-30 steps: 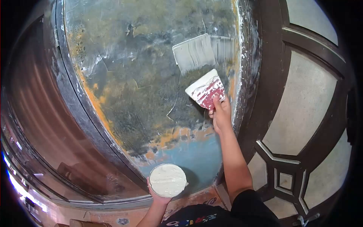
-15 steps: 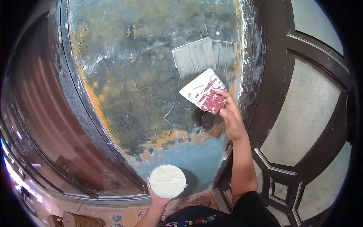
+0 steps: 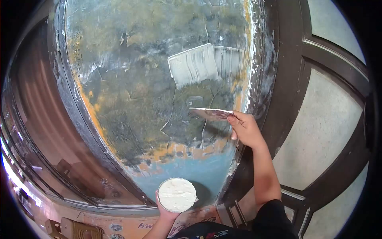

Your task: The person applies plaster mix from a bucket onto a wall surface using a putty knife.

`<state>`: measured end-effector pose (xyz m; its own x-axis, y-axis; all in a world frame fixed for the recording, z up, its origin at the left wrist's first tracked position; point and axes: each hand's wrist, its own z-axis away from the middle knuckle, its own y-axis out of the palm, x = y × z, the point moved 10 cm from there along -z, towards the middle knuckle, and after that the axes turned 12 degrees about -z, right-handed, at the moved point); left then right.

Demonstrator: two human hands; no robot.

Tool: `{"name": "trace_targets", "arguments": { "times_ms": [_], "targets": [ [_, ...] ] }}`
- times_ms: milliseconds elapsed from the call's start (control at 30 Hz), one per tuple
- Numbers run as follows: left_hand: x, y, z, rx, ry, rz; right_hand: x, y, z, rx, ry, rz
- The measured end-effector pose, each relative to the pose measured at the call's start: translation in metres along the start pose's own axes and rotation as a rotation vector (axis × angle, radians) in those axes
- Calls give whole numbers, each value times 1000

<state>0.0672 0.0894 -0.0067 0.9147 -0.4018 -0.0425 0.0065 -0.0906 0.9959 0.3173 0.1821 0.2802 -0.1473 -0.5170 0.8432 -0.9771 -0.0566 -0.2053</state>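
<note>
While the left hand [image 3: 167,211] grips a tub [image 3: 187,210] of white paste [image 3: 177,195], the right hand [image 3: 246,129] pinches a white-edged scraper [image 3: 213,114].

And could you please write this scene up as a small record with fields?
Left hand: holds a round tub filled with white paste
Right hand: grips a scraper, seen nearly edge-on, white along its edge
Surface: dark, patchy, blue lower down
Smear: white, on the surface, above the scraper
Right of picture: brown frame with pale panels
</note>
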Motion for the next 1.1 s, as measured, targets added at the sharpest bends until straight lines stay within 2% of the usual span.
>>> {"name": "trace_targets", "arguments": {
  "times_ms": [67, 133, 200, 267, 300, 333, 400, 433, 467, 533, 567, 633, 667, 767, 867, 1000, 1033, 1100],
  "targets": [
    [4, 3, -2, 29, 5, 33, 4, -11, -3, -20, -15, 21],
    [4, 9, -6, 32, 45, -56, 8, -21, -6, -10, 12, 243],
    [-4, -7, -10, -77, 146, -407, 8, -29, -10, -7, -44, 346],
    [-1, -17, -8, -96, 137, -479, 35, -33, -12, -81, -237, 709],
    [0, -13, -9, -97, 145, -487, 48, -35, -11, -108, -261, 757],
    [1, -8, -9, -100, 152, -496, 53, -36, -13, -104, -261, 757],
    [7, 0, -9, -70, 132, -450, 88, -48, -6, -301, -527, 797],
    [6, 0, -8, -80, 150, -476, 97, -56, -7, -343, -614, 713],
    [3, 0, -7, -88, 169, -502, 102, -58, -11, -339, -617, 711],
    [-3, -5, -5, -102, 182, -497, 115, -77, -15, -498, -585, 607],
    [-4, -5, -3, -93, 171, -499, 122, -76, -22, -495, -588, 603],
    [-10, -9, 0, -111, 164, -527, 151, -60, -22, -532, -845, 644],
    [-14, -10, 3, -112, 168, -529, 155, -56, -31, -532, -846, 640],
    [-29, -10, 9, -113, 198, -607, 176, -5, -38, -443, -1137, 991],
    [-37, -6, 15, -119, 183, -571, 163, 25, -58, -405, -1184, 1145],
    [-44, 4, 23, -105, 184, -531, 139, 44, -65, -444, -1118, 1157],
    [-49, 3, 25, -108, 197, -609, 121, 56, -63, -391, -1124, 1140],
    [-56, -6, 30, -123, 193, -575, 76, 94, -41, -177, -1155, 1199]
  ]
}}
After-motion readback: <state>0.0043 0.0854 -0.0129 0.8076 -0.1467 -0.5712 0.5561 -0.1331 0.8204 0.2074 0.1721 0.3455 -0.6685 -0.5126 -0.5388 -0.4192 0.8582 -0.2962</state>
